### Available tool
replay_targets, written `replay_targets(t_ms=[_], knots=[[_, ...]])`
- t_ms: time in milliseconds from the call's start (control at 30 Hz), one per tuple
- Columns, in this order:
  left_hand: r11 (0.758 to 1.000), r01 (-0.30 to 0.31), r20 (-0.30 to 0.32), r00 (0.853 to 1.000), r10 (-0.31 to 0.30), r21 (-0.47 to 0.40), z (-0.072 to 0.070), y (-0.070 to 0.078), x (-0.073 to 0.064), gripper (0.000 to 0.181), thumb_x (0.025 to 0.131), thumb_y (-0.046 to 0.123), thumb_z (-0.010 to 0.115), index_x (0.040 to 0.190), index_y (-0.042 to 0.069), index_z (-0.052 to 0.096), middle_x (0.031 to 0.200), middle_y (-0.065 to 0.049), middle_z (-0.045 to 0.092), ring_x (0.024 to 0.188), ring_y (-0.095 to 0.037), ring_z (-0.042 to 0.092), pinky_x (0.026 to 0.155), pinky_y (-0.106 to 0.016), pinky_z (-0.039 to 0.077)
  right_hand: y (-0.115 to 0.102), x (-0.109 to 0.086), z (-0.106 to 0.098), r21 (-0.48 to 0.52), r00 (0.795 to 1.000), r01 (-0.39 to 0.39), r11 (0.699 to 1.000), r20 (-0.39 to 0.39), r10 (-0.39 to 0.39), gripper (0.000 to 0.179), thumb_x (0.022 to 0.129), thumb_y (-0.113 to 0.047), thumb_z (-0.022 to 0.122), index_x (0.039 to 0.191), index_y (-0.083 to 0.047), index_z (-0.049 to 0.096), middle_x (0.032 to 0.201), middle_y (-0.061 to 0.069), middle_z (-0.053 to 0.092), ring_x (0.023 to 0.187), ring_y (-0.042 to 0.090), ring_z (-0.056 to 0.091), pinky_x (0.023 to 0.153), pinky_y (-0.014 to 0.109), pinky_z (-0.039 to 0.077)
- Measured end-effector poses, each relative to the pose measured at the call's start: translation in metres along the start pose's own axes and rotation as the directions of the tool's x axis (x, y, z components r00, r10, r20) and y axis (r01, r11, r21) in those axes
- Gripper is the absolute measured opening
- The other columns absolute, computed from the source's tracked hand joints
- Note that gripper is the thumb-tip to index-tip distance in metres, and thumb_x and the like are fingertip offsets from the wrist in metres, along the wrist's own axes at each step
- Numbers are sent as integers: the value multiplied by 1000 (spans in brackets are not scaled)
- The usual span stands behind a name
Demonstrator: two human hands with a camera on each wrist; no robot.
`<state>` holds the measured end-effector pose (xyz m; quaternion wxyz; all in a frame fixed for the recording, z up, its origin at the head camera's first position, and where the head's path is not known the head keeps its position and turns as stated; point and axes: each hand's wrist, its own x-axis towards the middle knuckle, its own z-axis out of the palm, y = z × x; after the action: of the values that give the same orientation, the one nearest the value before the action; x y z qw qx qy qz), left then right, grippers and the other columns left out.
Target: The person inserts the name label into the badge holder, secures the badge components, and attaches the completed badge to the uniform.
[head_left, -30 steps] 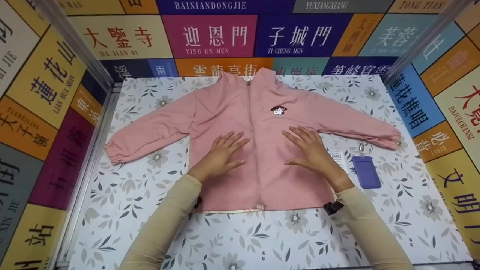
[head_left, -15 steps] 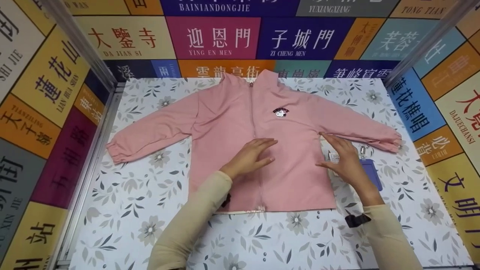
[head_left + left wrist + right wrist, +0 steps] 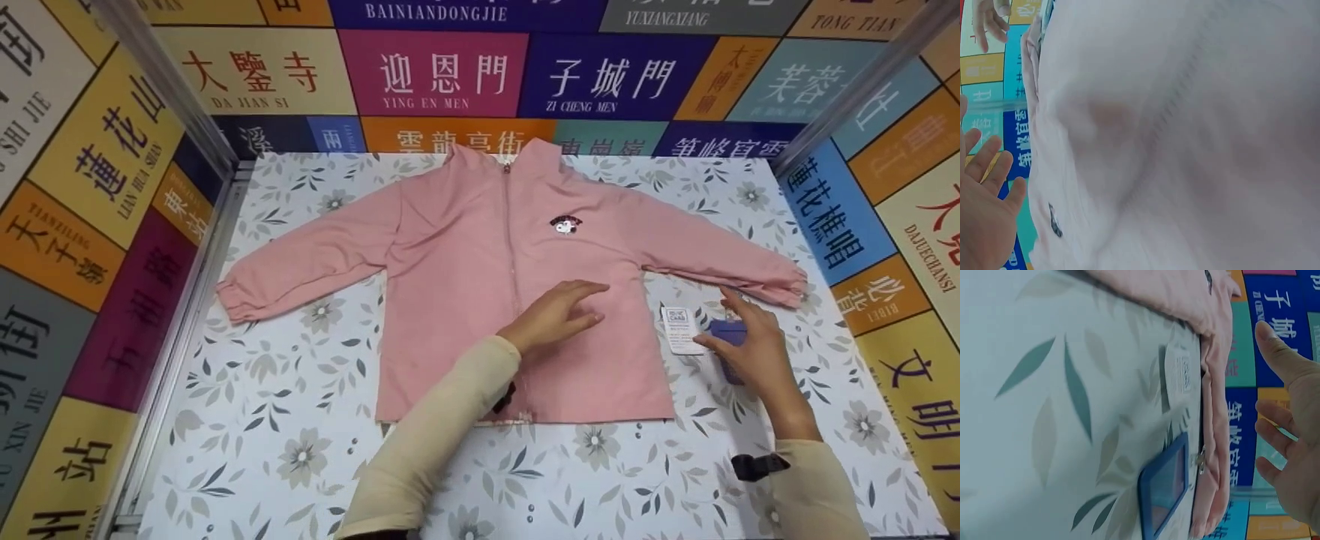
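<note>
A pink zip-up jacket (image 3: 450, 322) lies flat, front side up, with both sleeves spread. My left hand (image 3: 562, 316) hovers over the jacket's right half, just past the zipper (image 3: 511, 247), fingers loosely extended and holding nothing. To the right of the jacket, my right hand (image 3: 761, 360) is above a blue-purple badge holder (image 3: 727, 328) and partly covers it. Thumb and fingers are spread apart with nothing between them; the right wrist view shows the hand (image 3: 1297, 439) raised clear of the badge holder (image 3: 1145, 503). A small white printed card (image 3: 679, 330) lies between jacket and holder.
The table (image 3: 300, 397) has a white leaf-and-flower covering. Panels with large printed characters (image 3: 442, 75) enclose its back and sides, with metal posts (image 3: 180, 90) at the corners. A metal clip (image 3: 1202, 460) is attached to the badge holder's end.
Both hands have moved right: the left from the jacket's left half across the zipper, the right off the jacket to above the badge holder. The jacket stays in place.
</note>
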<state>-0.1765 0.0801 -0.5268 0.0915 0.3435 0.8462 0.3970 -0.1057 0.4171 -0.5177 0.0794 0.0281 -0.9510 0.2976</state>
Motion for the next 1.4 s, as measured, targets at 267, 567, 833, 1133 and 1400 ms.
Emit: replay_targets(t_ms=[267, 567, 833, 1133, 1400], knots=[[1000, 29, 45, 999, -28, -9, 23, 21, 22, 51, 99, 35, 58, 147, 20, 47, 149, 0, 52, 142, -16, 44, 120, -23, 29, 27, -18, -10, -53, 992, -124, 991, 6, 124, 90, 79, -26, 84, 153, -10, 35, 131, 33, 54, 120, 53, 42, 97, 67, 33], [998, 3, 64, 998, 1, -56, 47, 40, 37, 49, 99, 31, 59, 145, 17, 49, 148, 0, 54, 142, -13, 45, 119, -20, 29, 46, -30, -21, -105, 953, -273, 956, 103, 284, 90, 85, -41, 76, 152, 0, 31, 133, 35, 47, 117, 52, 44, 94, 65, 37], [998, 33, 109, 994, -26, -60, 66, 53, 43, 50, 99, 37, 57, 146, 21, 48, 146, 1, 55, 136, -11, 49, 116, -17, 31, 54, -34, -30, -138, 914, -329, 934, 204, 352, 95, 83, -52, 74, 147, 6, 34, 130, 37, 48, 114, 52, 48, 82, 54, 48], [1000, -22, 143, 990, 22, -5, 85, 60, 46, 51, 100, 38, 55, 147, 19, 47, 146, 3, 55, 135, -10, 51, 116, -14, 29, 56, -35, -36, -218, 862, -374, 902, 276, 424, 89, 80, -54, 76, 130, 13, 48, 119, 37, 57, 98, 42, 60, 70, 34, 47], [999, -31, 180, 983, 36, -29, 94, 64, 45, 50, 101, 39, 54, 146, 19, 48, 148, 5, 53, 139, -7, 46, 116, -12, 28, 57, -36, -39, -252, 835, -391, 885, 307, 456, 78, 79, -52, 77, 118, 11, 56, 108, 32, 64, 84, 30, 62, 63, 28, 43]])
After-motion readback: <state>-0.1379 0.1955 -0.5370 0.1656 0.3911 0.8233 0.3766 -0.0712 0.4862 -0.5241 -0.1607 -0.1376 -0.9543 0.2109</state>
